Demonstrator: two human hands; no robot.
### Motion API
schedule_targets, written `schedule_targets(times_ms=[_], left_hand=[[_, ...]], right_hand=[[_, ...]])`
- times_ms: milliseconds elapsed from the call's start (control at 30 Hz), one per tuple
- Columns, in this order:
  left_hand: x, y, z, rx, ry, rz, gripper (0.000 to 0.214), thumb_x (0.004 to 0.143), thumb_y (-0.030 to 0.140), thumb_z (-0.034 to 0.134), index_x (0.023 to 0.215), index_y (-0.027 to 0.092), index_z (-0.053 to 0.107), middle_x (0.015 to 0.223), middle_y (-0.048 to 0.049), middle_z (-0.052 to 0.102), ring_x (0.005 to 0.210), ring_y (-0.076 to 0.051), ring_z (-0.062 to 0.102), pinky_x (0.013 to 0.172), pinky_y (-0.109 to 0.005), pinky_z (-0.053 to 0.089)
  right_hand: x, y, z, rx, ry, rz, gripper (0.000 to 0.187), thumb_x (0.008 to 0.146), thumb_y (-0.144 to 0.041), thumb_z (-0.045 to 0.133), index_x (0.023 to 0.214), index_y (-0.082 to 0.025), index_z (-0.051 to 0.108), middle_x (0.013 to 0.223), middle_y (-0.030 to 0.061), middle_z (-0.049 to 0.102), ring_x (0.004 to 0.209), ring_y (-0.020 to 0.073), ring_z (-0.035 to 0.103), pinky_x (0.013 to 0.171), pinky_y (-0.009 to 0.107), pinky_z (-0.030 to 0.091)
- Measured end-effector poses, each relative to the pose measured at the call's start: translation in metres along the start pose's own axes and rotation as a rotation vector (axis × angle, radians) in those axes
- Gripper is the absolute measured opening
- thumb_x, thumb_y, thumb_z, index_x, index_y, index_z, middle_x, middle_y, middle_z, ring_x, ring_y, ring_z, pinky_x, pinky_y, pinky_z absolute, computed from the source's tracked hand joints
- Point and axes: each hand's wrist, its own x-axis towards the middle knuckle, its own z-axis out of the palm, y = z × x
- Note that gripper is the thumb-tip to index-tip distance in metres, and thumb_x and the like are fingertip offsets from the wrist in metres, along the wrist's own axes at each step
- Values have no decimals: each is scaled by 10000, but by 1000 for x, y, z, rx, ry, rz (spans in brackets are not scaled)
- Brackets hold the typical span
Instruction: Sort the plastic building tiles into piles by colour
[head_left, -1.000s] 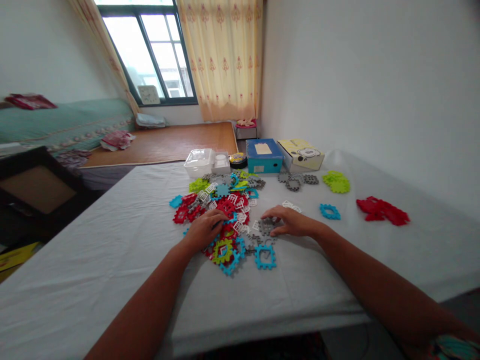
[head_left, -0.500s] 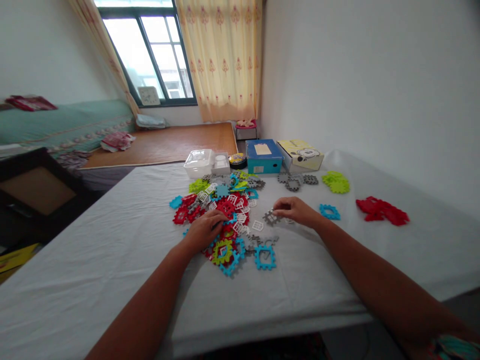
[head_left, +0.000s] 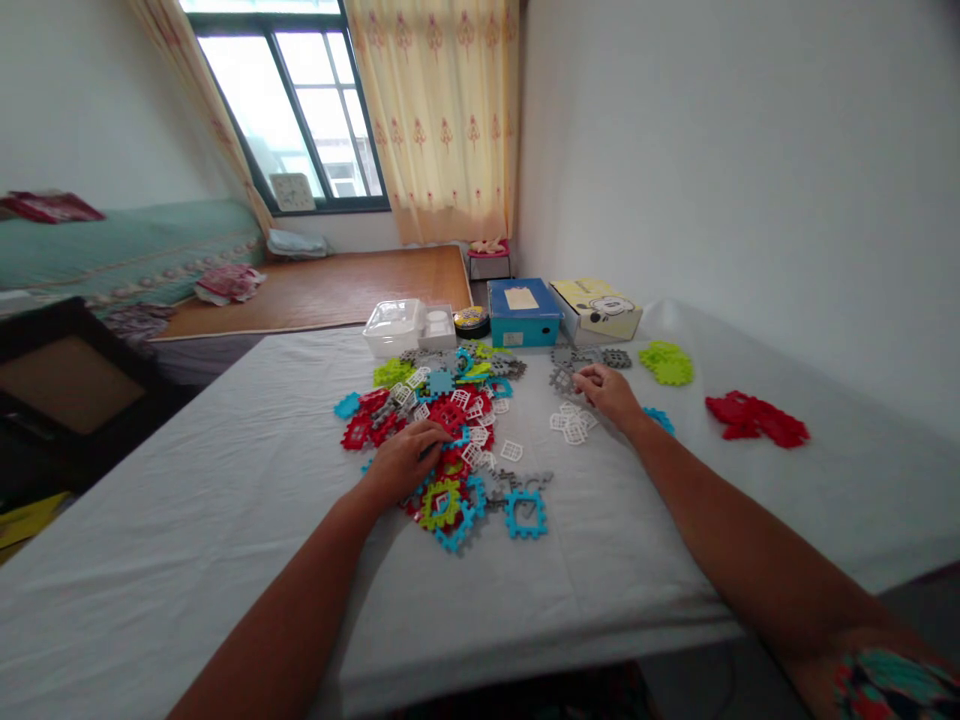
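My right hand [head_left: 606,392] pinches a grey toothed plastic tile [head_left: 564,379] beside a group of grey tiles [head_left: 616,357]. Just below that hand lies a small heap of white window-frame pieces [head_left: 574,425]. My left hand [head_left: 409,462] rests on the mixed pile, its fingers stretched over red tiles [head_left: 448,414] and touching a blue piece [head_left: 459,437]. Near it are a lime-green tile [head_left: 441,503] and a square blue frame [head_left: 526,514]. What lies under the left palm is hidden.
Lime-green tiles [head_left: 666,363] and red tiles [head_left: 756,418] lie in separate groups at the right. A blue tile [head_left: 660,419] is partly behind my right wrist. At the back stand a clear plastic box [head_left: 393,327], a blue box [head_left: 523,313] and a yellow box [head_left: 598,310].
My right hand has carried the grey tile away from me, up to the grey group, uncovering the white pieces. My left hand stays in place on the pile.
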Motion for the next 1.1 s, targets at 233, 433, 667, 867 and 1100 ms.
schedule_targets(times_ms=[233, 433, 667, 867, 1100], left_hand=[[0, -2, 1, 15, -12, 15, 264, 902, 199, 458, 1045, 247, 675, 1096, -35, 669, 992, -169, 628, 879, -294, 496], [0, -1, 1, 7, -10, 16, 267, 903, 206, 452, 1040, 249, 676, 1090, -39, 672, 980, -169, 630, 871, -292, 500], [0, -3, 2, 3, 4, 20, 267, 891, 210, 466, 1041, 254, 682, 1086, -34, 677, 969, -167, 633, 877, -293, 506], [0, -1, 0, 1, 1, 20, 261, 900, 208, 462, 1041, 252, 678, 1098, -34, 671, 1001, -172, 629, 896, -303, 499], [0, 0, 0, -4, 3, 18, 260, 902, 213, 460, 1031, 252, 683, 1089, -35, 675, 985, -169, 634, 889, -298, 502]], right_hand=[[7, 7, 11, 103, 4, 101, 250, 777, -389, 550, 882, -162, 562, 856, 101, 719, 530, 100, 532, 447, 205, 393], [6, 14, 13, 218, -65, 151, 397, 787, -340, 551, 1146, -173, 518, 1241, 141, 631, 667, 104, 614, 500, 204, 469], [11, 27, 16, 5, 22, -63, 558, 783, -301, 569, 1320, -194, 461, 1349, 140, 553, 965, 197, 641, 847, 389, 537], [4, 21, 12, -163, -71, -111, 589, 806, -267, 533, 1380, -168, 441, 1387, 136, 514, 1182, 252, 566, 974, 422, 479], [10, 26, 7, -218, -58, -120, 574, 796, -192, 504, 1369, -184, 479, 1317, 121, 584, 1124, 250, 606, 946, 422, 501]])
